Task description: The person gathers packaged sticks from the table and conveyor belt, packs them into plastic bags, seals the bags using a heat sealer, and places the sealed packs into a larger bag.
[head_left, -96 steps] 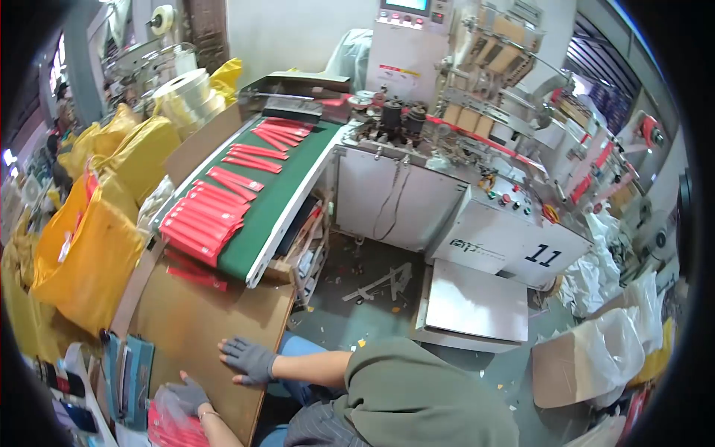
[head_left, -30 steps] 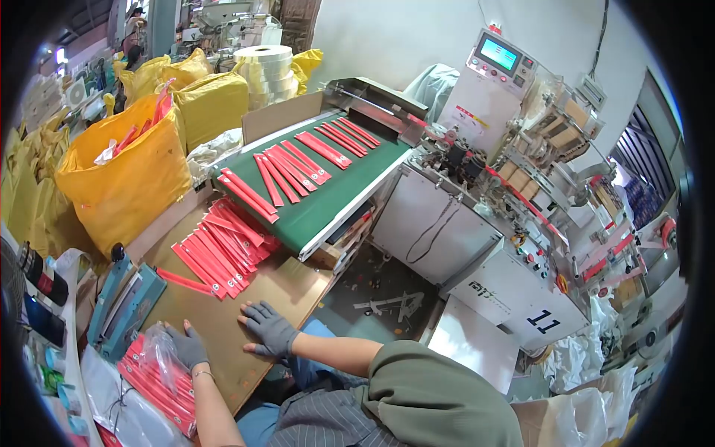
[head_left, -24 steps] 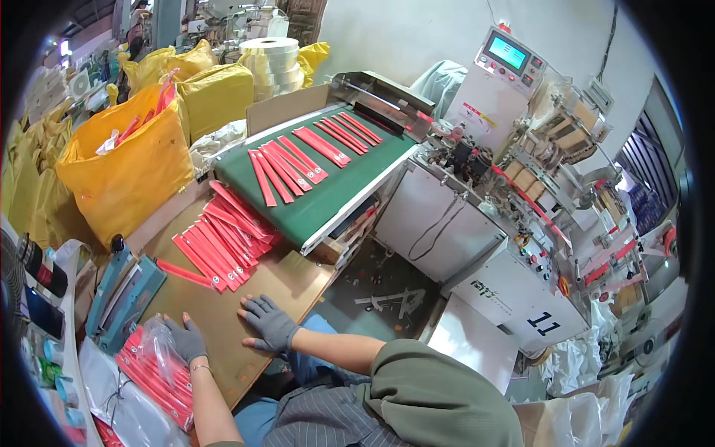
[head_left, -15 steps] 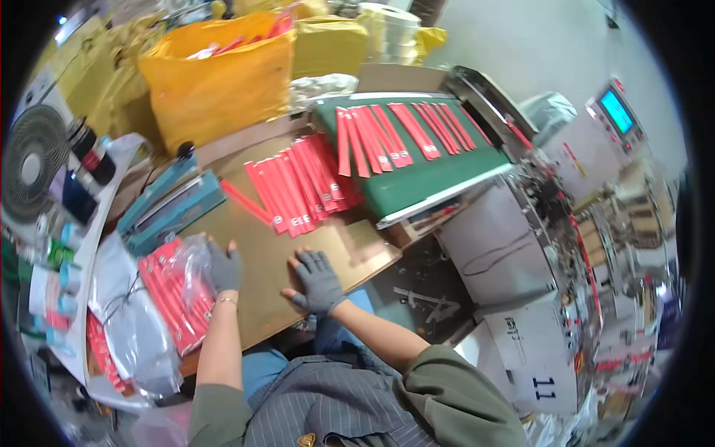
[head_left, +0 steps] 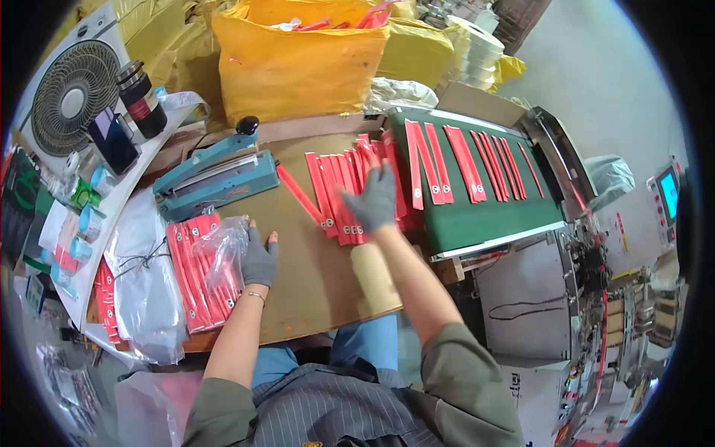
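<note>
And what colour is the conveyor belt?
Green; the conveyor belt shows best in the head view.

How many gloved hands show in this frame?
2: the left hand, at the clear bag; the right hand, over the red packets piled on the table. None seem hidden.

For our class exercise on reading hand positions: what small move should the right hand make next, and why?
Probably close the right hand around a few red packets: it appears open and is over the loose pile, while the left hand is at the clear bag, away from that pile.
</note>
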The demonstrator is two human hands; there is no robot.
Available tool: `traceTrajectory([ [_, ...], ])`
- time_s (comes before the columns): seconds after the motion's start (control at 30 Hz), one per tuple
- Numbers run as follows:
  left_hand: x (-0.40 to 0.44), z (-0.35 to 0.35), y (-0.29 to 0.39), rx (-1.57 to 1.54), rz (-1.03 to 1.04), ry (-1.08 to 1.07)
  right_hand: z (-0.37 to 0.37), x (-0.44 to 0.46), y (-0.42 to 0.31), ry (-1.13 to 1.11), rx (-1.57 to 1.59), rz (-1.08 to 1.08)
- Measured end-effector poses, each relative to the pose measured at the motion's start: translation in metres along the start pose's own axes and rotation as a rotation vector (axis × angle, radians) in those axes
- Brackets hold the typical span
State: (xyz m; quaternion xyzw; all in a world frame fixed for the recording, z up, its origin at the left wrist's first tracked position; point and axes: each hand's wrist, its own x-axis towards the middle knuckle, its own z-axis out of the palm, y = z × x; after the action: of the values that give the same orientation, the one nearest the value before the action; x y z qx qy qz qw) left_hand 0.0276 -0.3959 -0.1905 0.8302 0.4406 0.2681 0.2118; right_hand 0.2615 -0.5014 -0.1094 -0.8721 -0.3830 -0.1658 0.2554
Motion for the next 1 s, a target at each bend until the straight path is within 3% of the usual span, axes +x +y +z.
traceTrajectory([
  [0.07, 0.001, 0.001, -0.002, 0.005, 0.014, 0.026, 0.014, 0.035, 0.037, -0.151, 0.049, 0.276],
  [0.13, 0.001, -0.003, 0.002, -0.007, 0.024, 0.023, 0.015, 0.048, 0.054, -0.474, 0.114, 0.603],
  [0.27, 0.014, 0.002, 0.027, -0.256, -0.182, -0.021, 0.029, 0.052, 0.047, -0.489, 0.091, 0.491],
  [0.33, 0.032, 0.015, 0.04, -0.29, -0.043, -0.041, 0.039, 0.05, 0.052, -0.532, 0.684, 0.595],
  [0.4, 0.039, 0.026, 0.048, -0.34, -0.058, -0.127, 0.007, 0.048, 0.047, -0.469, 0.651, 0.484],
  [0.47, 0.036, 0.029, 0.056, -0.287, -0.079, -0.134, -0.045, 0.056, 0.051, -0.309, 0.742, 0.212],
  [0.53, 0.036, 0.025, 0.061, -0.279, -0.082, -0.156, -0.087, 0.072, 0.079, -0.278, 0.717, 0.29],
  [0.6, 0.035, 0.032, 0.054, -0.214, -0.003, -0.123, -0.097, 0.09, 0.151, 0.067, 0.409, 0.136],
  [0.67, 0.036, 0.029, 0.059, -0.221, -0.002, -0.152, -0.111, 0.105, 0.247, 0.22, -0.105, 0.191],
  [0.73, 0.037, 0.03, 0.055, -0.266, -0.068, -0.246, -0.136, 0.1, 0.315, 0.234, -0.223, 0.543],
  [0.8, 0.036, 0.04, 0.045, -0.205, 0.036, -0.176, -0.143, 0.082, 0.377, 0.228, -0.528, 0.606],
  [0.93, 0.035, 0.037, 0.05, -0.222, 0.048, -0.187, -0.157, 0.077, 0.374, 0.038, -0.702, 0.629],
  [1.0, 0.035, 0.031, 0.055, -0.22, 0.062, -0.172, -0.148, 0.083, 0.352, -0.139, -0.214, 0.44],
])
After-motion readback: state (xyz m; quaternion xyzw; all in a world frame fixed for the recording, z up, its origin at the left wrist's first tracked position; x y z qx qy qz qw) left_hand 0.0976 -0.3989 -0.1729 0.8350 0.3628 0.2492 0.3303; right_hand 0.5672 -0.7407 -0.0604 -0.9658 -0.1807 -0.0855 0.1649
